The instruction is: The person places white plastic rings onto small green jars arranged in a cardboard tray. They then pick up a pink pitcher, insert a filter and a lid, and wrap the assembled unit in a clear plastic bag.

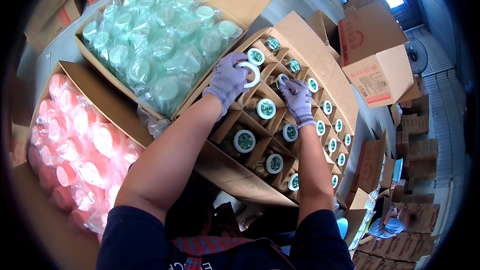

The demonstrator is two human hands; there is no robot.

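My gloved left hand (226, 79) is closed on a white plastic ring (257, 74), held above a divided carton (235, 167). To its right, my gloved right hand (299, 99) reaches down into one cell, its fingers pinched at the rim of a bottle (282, 78); the fingers hide part of that rim. Several more round-mouthed bottles, shiny green inside, stand upright in the cardboard cells. Many have white rings round their mouths, such as the bottle (266, 108) between my hands. A bottle (273, 43) at the far end shows no white ring.
Left of the divided carton stands an open carton (112, 104) of mint-green lidded pieces (137, 70) in clear bags. Nearer left, another carton (95, 92) holds bagged pink pieces (105, 140). An open box (372, 52), a fan (416, 55) and another person (387, 226) are at right.
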